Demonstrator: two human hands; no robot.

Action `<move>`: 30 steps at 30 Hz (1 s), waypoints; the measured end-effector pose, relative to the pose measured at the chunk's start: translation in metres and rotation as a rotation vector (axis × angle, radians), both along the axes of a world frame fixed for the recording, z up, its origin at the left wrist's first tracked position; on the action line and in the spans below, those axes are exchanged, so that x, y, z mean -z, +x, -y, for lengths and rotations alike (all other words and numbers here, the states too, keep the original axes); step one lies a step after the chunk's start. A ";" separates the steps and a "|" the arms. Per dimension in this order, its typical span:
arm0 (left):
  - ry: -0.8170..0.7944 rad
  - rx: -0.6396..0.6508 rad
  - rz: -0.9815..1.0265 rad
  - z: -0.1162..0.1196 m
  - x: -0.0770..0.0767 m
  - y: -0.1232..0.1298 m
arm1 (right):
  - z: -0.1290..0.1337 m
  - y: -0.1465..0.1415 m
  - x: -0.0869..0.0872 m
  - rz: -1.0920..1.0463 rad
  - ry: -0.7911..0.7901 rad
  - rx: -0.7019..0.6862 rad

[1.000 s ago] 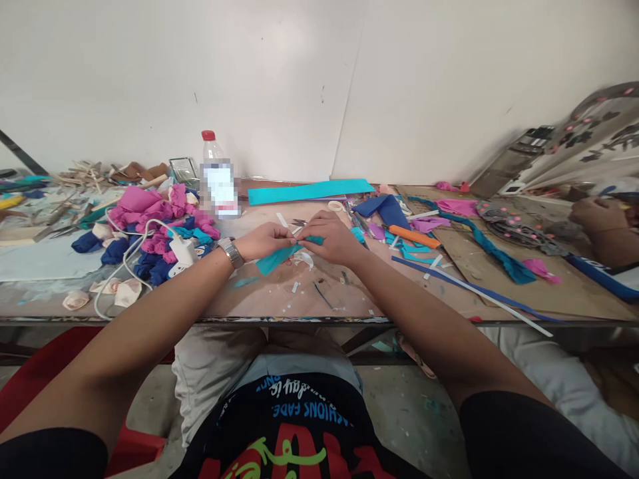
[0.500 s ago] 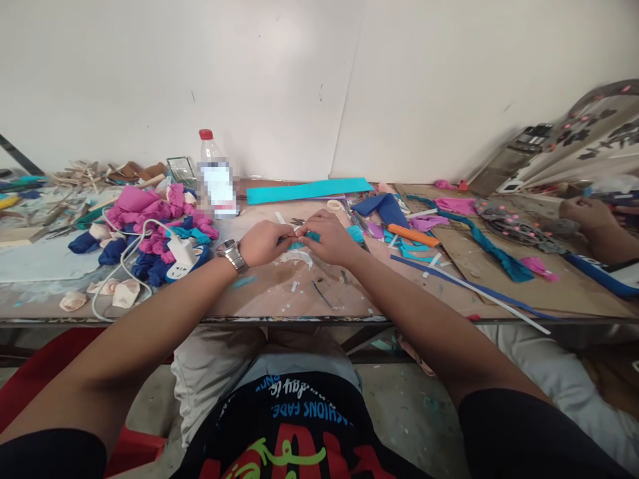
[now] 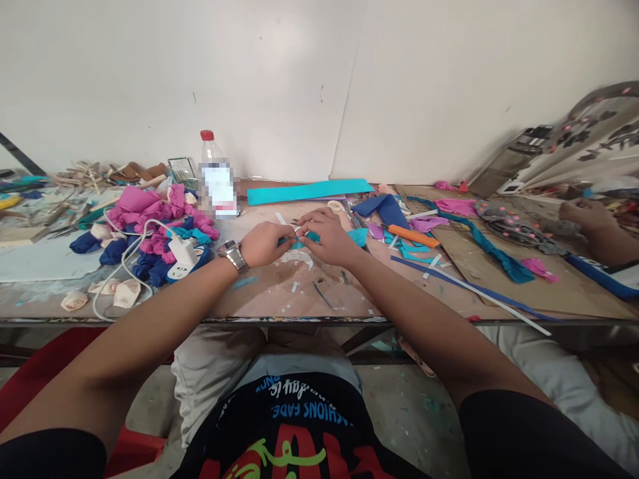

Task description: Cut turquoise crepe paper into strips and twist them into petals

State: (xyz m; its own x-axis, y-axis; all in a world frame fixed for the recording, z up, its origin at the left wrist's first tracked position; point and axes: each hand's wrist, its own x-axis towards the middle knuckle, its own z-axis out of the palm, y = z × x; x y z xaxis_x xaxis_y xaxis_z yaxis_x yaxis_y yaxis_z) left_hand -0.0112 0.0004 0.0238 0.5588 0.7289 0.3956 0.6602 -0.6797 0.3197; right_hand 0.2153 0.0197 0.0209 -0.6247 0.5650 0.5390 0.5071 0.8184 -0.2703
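Close together over the middle of the table, my left hand (image 3: 264, 245) and my right hand (image 3: 328, 238) pinch a turquoise strip of what looks like crepe paper (image 3: 358, 237). Part of the strip shows between the fingertips, and its loose end sticks out to the right behind my right hand. My fingers cover the middle of it. A metal watch (image 3: 232, 256) is on my left wrist. Under the hands lies a pale curved scrap (image 3: 299, 261). A roll of tape (image 3: 335, 206) rests just beyond my right hand.
Pink and navy crumpled paper flowers (image 3: 134, 206), a white charger (image 3: 182, 251) and a red-capped bottle (image 3: 207, 143) stand left. A flat turquoise strip (image 3: 309, 191) lies behind. At right are an orange cutter (image 3: 413, 235), blue strips (image 3: 479, 289) and another person's hand (image 3: 586, 218).
More of the turquoise strip now shows to the right of my right hand and between the fingers. My fingers have shifted slightly; both arms stay nearly in place.
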 end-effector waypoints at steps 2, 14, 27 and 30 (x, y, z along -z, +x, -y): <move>0.015 0.002 -0.010 0.000 0.001 0.000 | -0.001 0.000 0.001 -0.002 0.005 -0.003; -0.074 -0.007 0.055 0.001 0.000 0.001 | -0.001 -0.001 0.000 -0.012 0.029 0.012; -0.108 0.026 0.099 0.003 0.000 0.002 | -0.001 -0.002 0.001 -0.011 0.022 -0.040; -0.132 0.055 0.154 0.003 -0.001 0.001 | -0.002 -0.002 0.001 -0.018 0.033 -0.045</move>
